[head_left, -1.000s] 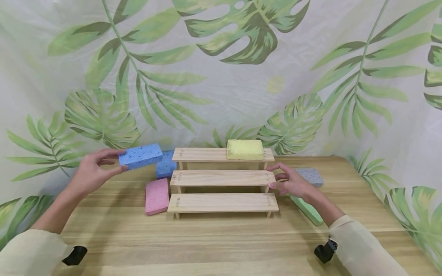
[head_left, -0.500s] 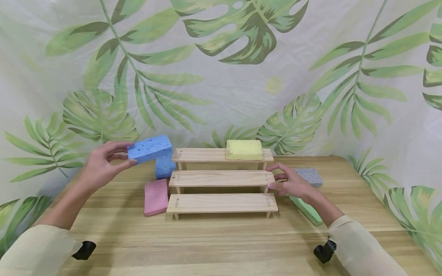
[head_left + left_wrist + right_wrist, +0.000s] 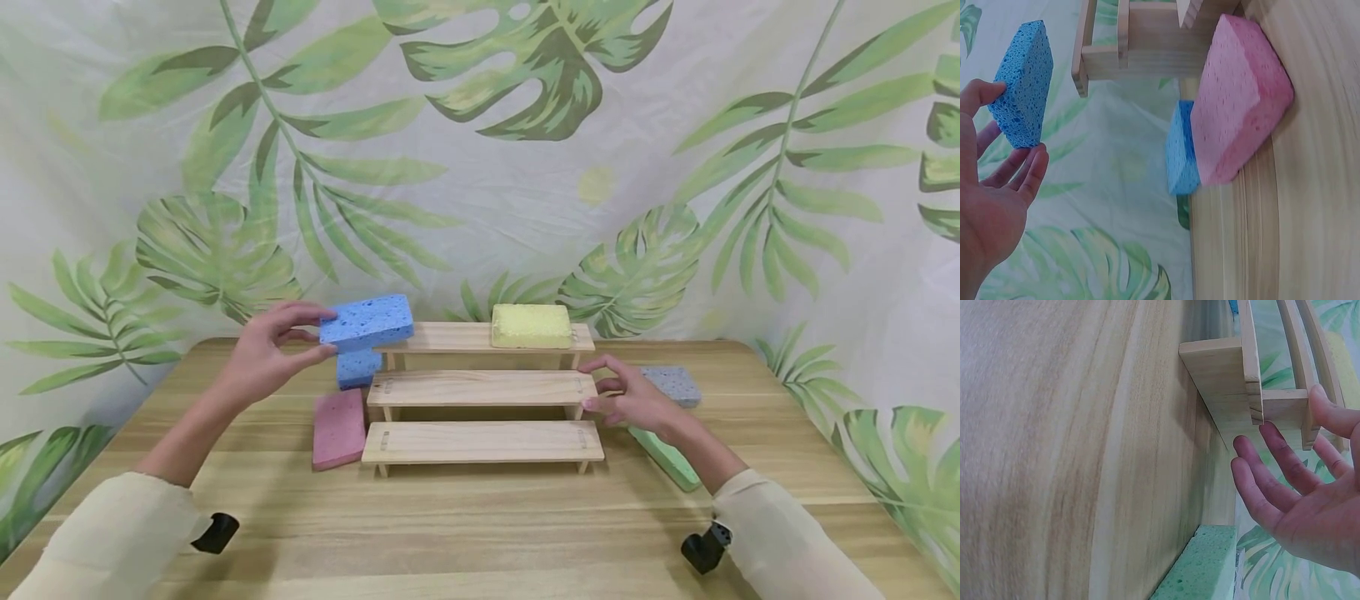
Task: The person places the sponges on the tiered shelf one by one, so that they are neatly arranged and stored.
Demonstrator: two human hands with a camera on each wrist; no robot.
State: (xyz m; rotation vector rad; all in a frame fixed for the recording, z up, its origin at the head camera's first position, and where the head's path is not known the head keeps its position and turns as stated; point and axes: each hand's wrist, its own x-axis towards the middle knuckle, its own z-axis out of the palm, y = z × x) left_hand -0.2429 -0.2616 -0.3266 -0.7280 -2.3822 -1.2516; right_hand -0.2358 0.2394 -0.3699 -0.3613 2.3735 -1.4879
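Observation:
My left hand pinches a blue sponge between thumb and fingers. It holds the sponge raised at the left end of the top tier of a three-tier wooden display stand. In the left wrist view the same blue sponge is clear of the stand. My right hand holds the right end of the middle tier, thumb in front and index finger behind. In the right wrist view, the thumb of the right hand lies against that tier. A yellow sponge rests on the top tier's right part.
Left of the stand, a second blue sponge and a pink sponge lie on the wooden table. To the right are a grey sponge and a green sponge, partly behind my right arm. A leaf-print cloth hangs behind.
My left hand has carried the blue sponge rightward and slightly up, from beyond the stand's left side to the top tier's left end. The right hand has stayed at the stand.

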